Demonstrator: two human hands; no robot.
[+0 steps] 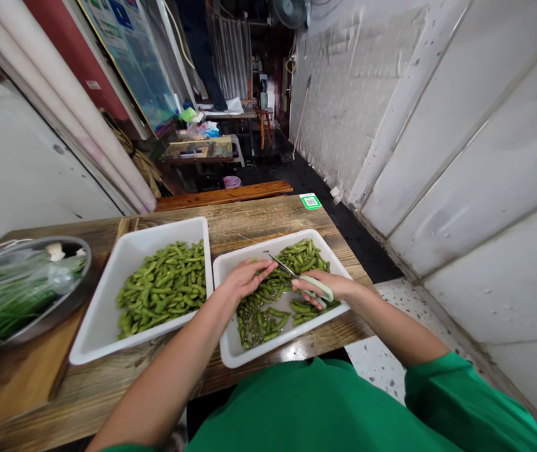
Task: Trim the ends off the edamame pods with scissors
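My right hand [318, 287] is closed around the pale green handles of a pair of scissors [321, 289]. The blades point up and left, over a white tray [287, 337] of green edamame pods [303, 254]. Close to the blades, my left hand [250, 276] has its fingers pinched together on what looks like a single pod, mostly hidden by the fingers. Pods lie in loose groups in this tray, with wet-looking bits and trimmings at its lower left. To the left, a second white tray [93, 333] holds a large heap of edamame pods [164, 285].
A metal basin [86, 267] with bagged green stalks sits at the far left on a wooden board [37, 370]. The wooden table [249, 216] carries a green QR-code card [310, 201] near its far corner. Beyond are a bench [230, 193] and a cluttered low table [197, 149].
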